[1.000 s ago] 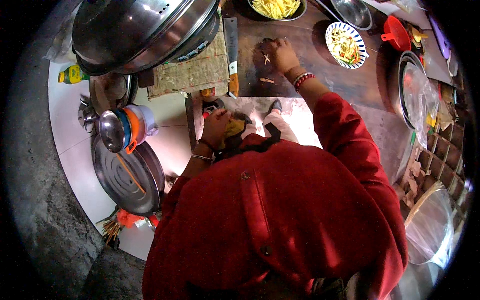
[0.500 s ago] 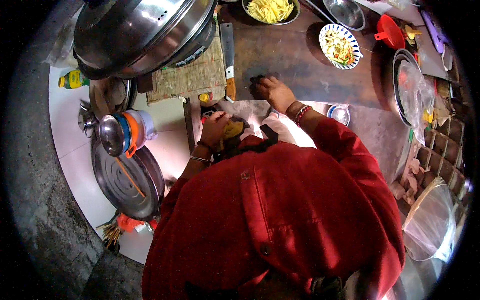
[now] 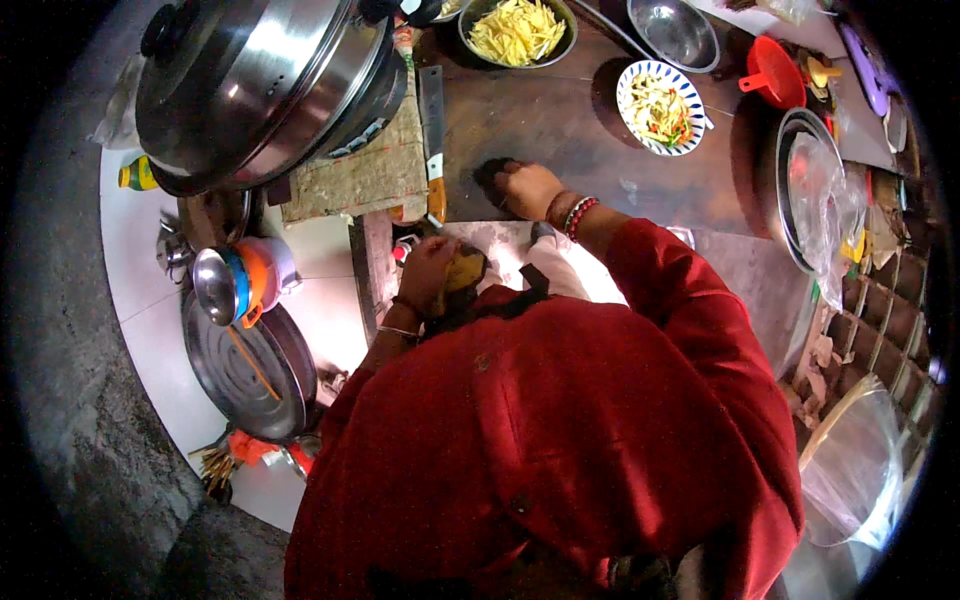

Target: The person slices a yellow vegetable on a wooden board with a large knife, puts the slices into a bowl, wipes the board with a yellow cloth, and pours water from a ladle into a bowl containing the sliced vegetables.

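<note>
My right hand (image 3: 528, 190) rests on the dark wooden table (image 3: 560, 110) close to its near edge, fingers curled down. A dark patch (image 3: 490, 178) lies at its fingertips; whether it is a rag or a shadow is unclear. Below the table edge, in front of my body, my left hand (image 3: 430, 268) is curled beside a yellow-and-dark piece (image 3: 463, 270), perhaps fabric. Its fingertips are mostly hidden. Left of my right hand lies a knife (image 3: 435, 160) with a wooden handle, its handle end at the edge. A patterned plate (image 3: 648, 72) of sliced food stands farther right.
A large steel pot (image 3: 250, 90) stands at the far left by a worn board (image 3: 360, 170). At the back are a bowl of pale yellow strips (image 3: 516, 32), a steel bowl (image 3: 676, 30) and a red scoop (image 3: 775, 72). A black pan (image 3: 250, 375) leans at lower left.
The view has shifted, so the table things sit lower and more to the left. My right hand stays at the dark patch, slightly farther from the edge. More of the yellow piece shows beside my left hand.
</note>
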